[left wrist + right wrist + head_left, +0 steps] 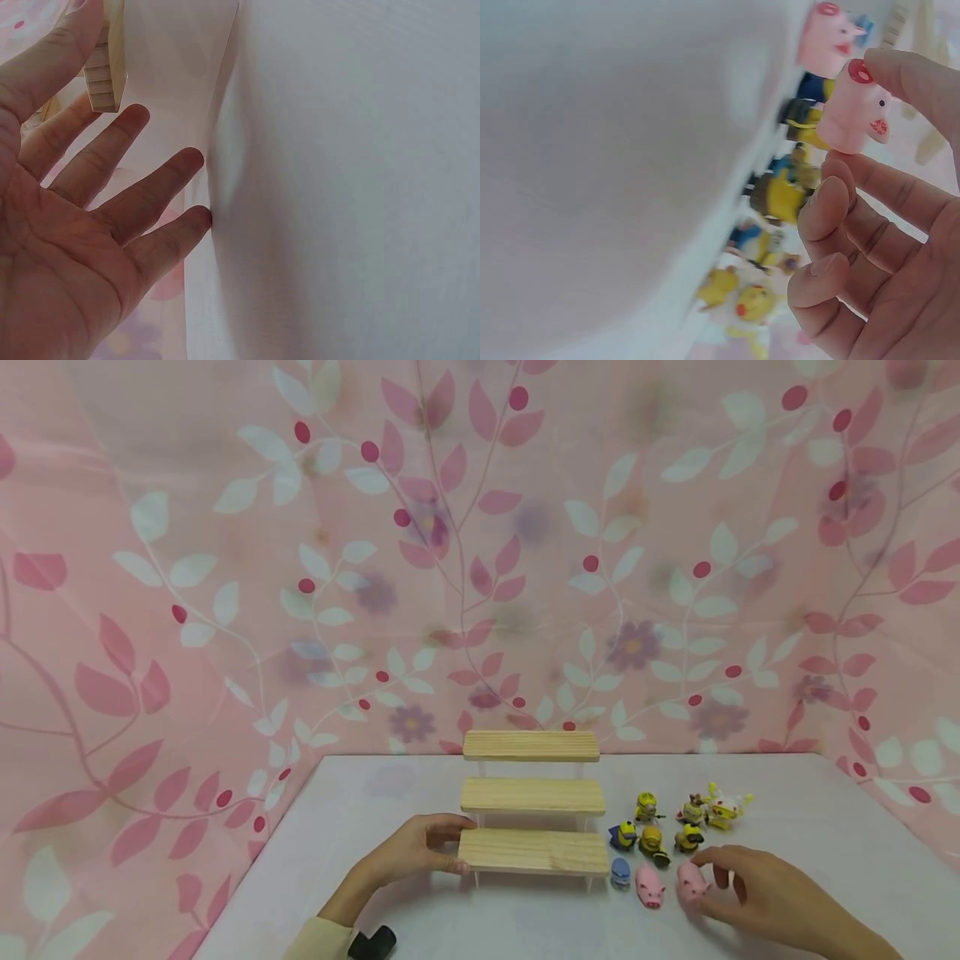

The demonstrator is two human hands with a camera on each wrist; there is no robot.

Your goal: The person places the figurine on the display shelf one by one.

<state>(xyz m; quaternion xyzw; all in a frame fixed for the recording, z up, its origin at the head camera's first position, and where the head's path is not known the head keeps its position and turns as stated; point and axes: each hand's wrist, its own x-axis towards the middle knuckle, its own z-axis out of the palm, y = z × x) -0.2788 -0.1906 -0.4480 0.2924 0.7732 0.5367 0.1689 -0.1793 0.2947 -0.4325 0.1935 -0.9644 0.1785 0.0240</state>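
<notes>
A three-step wooden display stand (532,850) with pale boards on clear supports stands mid-table. My left hand (420,852) holds the left end of its lowest board between thumb and index finger. In the left wrist view the board end (105,75) shows between them, with the other fingers spread below. My right hand (772,893) pinches a pink toy pig (692,882) between thumb and index finger, its other fingers curled loosely. A second pink pig (649,887) stands just left of it, and a small blue figure (620,874) stands beside the stand's right end.
Behind the pigs are several yellow minion-like figures, including one in blue (622,836), one with a dark base (654,844) and a yellow-and-white one (723,807) farthest right. A white cloth (337,793) covers the table. Pink floral fabric (525,568) hangs behind.
</notes>
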